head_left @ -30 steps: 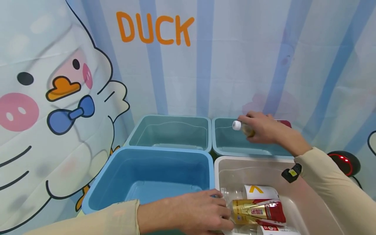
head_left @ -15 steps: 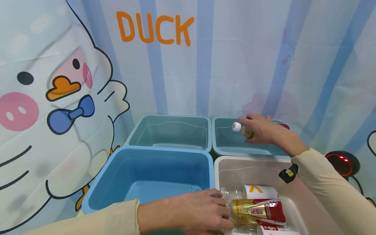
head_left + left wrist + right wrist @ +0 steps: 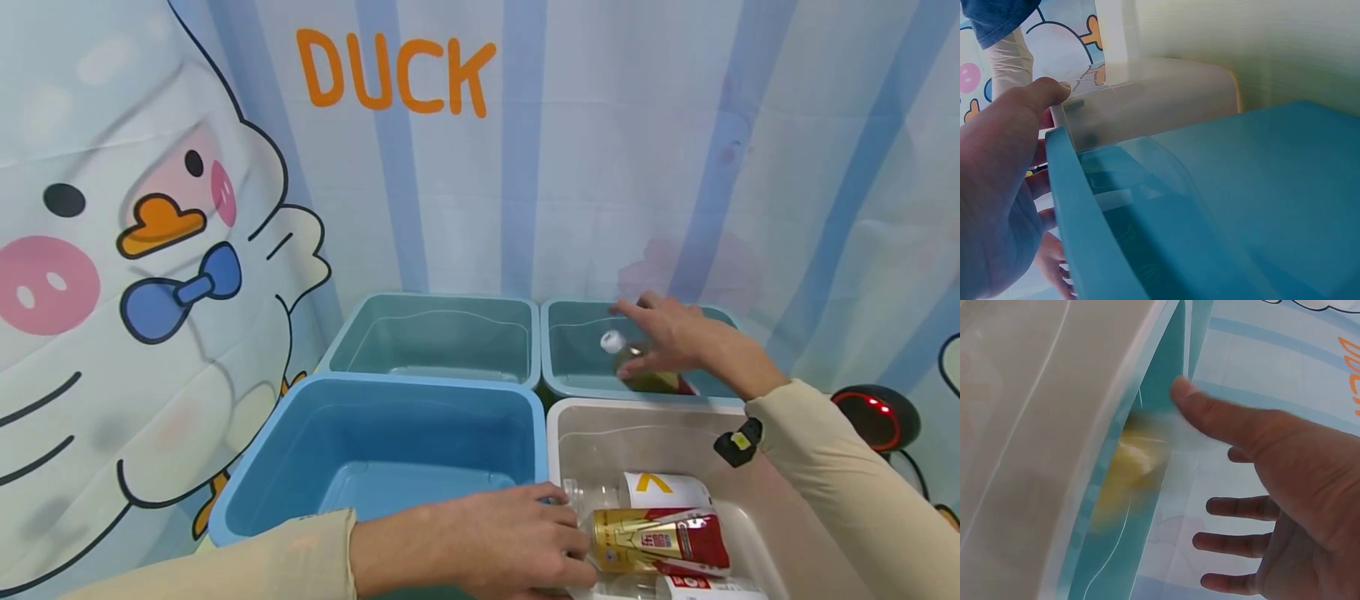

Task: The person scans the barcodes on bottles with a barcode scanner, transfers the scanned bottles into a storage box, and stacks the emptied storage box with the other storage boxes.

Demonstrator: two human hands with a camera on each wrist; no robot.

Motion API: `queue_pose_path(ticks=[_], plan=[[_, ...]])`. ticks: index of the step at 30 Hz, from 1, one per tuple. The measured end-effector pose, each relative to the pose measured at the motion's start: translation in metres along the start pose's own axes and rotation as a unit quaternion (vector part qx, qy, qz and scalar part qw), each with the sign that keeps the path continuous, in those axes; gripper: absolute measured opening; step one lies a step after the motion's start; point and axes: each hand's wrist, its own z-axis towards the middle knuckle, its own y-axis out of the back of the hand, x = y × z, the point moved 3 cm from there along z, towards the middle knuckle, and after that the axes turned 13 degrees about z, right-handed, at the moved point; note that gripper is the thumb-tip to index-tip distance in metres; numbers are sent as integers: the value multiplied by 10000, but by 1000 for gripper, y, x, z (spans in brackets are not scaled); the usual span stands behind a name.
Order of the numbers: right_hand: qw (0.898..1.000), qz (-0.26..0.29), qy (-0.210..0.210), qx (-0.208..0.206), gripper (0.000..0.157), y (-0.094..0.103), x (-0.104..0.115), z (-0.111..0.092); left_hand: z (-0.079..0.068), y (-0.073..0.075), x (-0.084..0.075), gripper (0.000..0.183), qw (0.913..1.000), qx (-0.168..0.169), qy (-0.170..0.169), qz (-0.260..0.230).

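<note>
My right hand (image 3: 678, 333) is over the back right teal bin (image 3: 566, 388), its fingers spread and straight. Just below it a white-capped bottle (image 3: 613, 342), blurred and yellowish, drops away from the fingers; the right wrist view shows the bottle (image 3: 1138, 456) as a yellow blur inside the bin. Relaxed fingers of my left hand (image 3: 495, 542) hang over the edge where the blue bin (image 3: 536, 417) meets the beige bin (image 3: 757, 500). Right beside those fingertips lies a gold and red can (image 3: 656, 540), with a clear plastic bottle (image 3: 596, 496) behind it.
More white-labelled bottles (image 3: 708, 590) lie in the beige bin. Another teal bin (image 3: 442, 333) stands at back left. A dark round device (image 3: 877, 417) with red lights is at the right. A printed duck curtain (image 3: 600, 167) hangs behind the bins.
My right hand has let go of the white-capped bottle, and its fingers have spread. The bottle has fallen down into the back right bin. My left hand has stayed put.
</note>
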Motion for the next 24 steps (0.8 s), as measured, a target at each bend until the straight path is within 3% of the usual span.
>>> queue_pose_path(ticks=[13,24], plan=[[9996,-89,-186,169,87,2,7,-3,0,0,2,40,9999,-3,7,-106],[9994,-240,140,197,80,2,25,-17,0,0,0,41,10000,59,18,-69]])
